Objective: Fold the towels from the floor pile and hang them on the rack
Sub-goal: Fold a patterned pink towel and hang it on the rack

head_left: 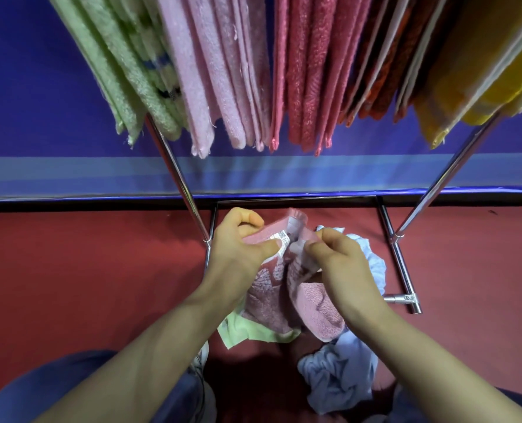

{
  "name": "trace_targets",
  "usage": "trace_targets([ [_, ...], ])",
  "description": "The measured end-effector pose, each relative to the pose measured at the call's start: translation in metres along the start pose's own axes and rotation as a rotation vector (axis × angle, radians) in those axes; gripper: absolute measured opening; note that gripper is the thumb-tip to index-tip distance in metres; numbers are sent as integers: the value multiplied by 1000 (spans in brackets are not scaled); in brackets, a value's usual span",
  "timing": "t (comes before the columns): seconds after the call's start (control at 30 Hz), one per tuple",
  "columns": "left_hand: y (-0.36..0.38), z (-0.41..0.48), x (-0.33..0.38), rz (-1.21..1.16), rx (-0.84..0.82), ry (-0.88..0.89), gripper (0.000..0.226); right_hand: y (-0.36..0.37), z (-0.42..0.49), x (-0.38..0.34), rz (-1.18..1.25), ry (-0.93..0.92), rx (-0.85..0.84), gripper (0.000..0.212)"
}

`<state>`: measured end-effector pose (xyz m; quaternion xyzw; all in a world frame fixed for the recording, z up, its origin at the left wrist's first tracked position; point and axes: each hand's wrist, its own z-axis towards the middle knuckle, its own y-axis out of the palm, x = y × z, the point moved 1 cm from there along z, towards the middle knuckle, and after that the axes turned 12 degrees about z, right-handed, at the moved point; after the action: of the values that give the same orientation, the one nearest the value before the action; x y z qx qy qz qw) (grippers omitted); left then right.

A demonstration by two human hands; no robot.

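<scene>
I hold a pink patterned towel (272,294) in front of me, above the floor pile. My left hand (238,239) pinches its top edge beside a white label, and my right hand (336,251) pinches the edge a little to the right. The towel hangs crumpled below both hands. Under it lie a light green towel (244,331) and light blue towels (339,380) on the red floor. The chrome rack (177,175) stands ahead, with green, pink, red, orange and yellow folded towels hanging from its upper bars.
The rack's base tubes (403,270) frame the pile on the red carpet (70,270). A blue wall (40,87) with a lighter stripe rises behind. My knees in blue trousers (40,386) show at the bottom edge.
</scene>
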<state>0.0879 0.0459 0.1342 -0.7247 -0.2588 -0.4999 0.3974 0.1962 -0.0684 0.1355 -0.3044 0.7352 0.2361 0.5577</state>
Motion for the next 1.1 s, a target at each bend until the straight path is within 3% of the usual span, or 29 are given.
trace_targets([
  [0.17, 2, -2, 2, 19, -50, 8, 42, 1, 3, -1, 195, 57, 27, 27],
  [0.23, 2, -1, 2, 58, -38, 30, 38, 2, 2, 0, 167, 17, 5, 14],
  [0.33, 4, 0, 0, 99, -32, 69, 34, 2, -1, 1, 24, -82, -48, 18],
  [0.47, 9, -3, -2, 88, -66, 71, 26, 7, -5, 4, -109, -115, -99, 6],
  [0.57, 8, -4, -3, 76, -82, 60, 24, 9, -5, 6, -115, -86, -85, 14],
  [0.67, 5, -4, 0, -6, -144, 19, 31, 7, -2, 7, -80, -26, -77, 22],
  [0.8, 2, -5, 6, -104, -221, 3, 41, 5, 1, 7, 1, 50, -64, 16],
  [0.93, 1, -5, 4, -70, -277, 35, 52, 7, 0, 9, 46, 98, -86, 7],
  [1.1, 3, -10, 6, 7, -412, 110, 68, 5, -2, 11, 71, 92, -45, 12],
])
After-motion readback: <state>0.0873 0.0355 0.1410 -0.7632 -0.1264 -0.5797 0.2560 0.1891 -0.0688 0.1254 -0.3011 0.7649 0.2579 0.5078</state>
